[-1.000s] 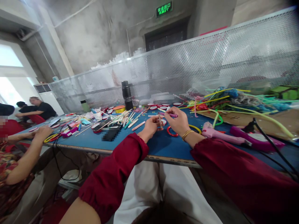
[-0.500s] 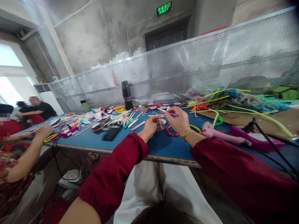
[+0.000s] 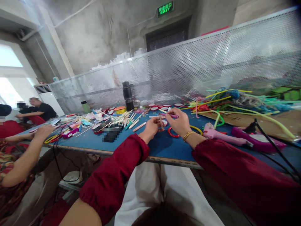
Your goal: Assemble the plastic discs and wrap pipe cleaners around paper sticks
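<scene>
Head view: what do you have in each grip?

"In the left hand [image 3: 152,127], the fingers pinch a small brownish piece [image 3: 161,122], held nearly upright above the blue tabletop [image 3: 162,147]. The right hand [image 3: 180,121] has its grip closed around a purple pen-like tool [image 3: 173,116], with the tool's end turned toward that piece. Whether they touch, I cannot tell from my remote seat."

"Which step is it, then?"

"I judge it is fine work with the tool at the piece. The next move, I believe, calls for a steady left pinch and only small motion of the right fingers."

"And around the hands?"

"A red ring [image 3: 173,133] lies just beside the right hand; a yellow ring [image 3: 198,129] is partly hidden behind the wrist. Farther right I see a pink gun-shaped tool [image 3: 225,137]."

"Any writing?"

"On the sign [image 3: 165,9] above the dark doorway [image 3: 169,34], I read EXIT, with Chinese characters over it. The black bottle [image 3: 127,95] carries faint marks, too small for reading."
</scene>
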A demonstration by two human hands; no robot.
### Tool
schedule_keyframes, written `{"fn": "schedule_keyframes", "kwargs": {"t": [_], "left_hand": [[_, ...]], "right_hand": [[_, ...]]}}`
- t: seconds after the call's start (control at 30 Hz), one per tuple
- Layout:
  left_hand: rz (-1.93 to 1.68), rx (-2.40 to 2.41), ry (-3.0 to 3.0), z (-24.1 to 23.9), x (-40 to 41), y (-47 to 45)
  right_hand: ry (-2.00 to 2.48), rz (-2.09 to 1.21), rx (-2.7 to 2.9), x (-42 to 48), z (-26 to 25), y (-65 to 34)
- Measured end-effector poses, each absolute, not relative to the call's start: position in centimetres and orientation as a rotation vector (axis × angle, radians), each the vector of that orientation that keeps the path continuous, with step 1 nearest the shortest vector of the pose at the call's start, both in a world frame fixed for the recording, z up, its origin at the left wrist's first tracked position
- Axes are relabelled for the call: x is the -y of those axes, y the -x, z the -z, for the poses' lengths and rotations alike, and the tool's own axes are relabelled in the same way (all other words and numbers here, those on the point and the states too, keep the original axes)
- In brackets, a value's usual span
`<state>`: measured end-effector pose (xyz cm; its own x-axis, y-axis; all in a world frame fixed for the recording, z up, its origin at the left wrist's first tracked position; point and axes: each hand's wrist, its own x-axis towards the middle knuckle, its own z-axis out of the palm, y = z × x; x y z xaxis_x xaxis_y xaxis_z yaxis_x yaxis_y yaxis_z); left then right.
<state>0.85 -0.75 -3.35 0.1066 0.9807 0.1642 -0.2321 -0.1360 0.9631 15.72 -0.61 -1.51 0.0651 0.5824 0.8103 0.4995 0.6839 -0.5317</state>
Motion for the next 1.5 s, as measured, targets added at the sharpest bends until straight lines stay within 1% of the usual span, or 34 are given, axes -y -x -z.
{"fn": "schedule_keyframes", "kwargs": {"t": [1.5], "left_hand": [[-1.304, -0.856, -1.239, 3.45, 0.74, -0.75]], "right_hand": [[0.907, -0.091, 1.566, 0.84, 1.35, -15.70]]}}
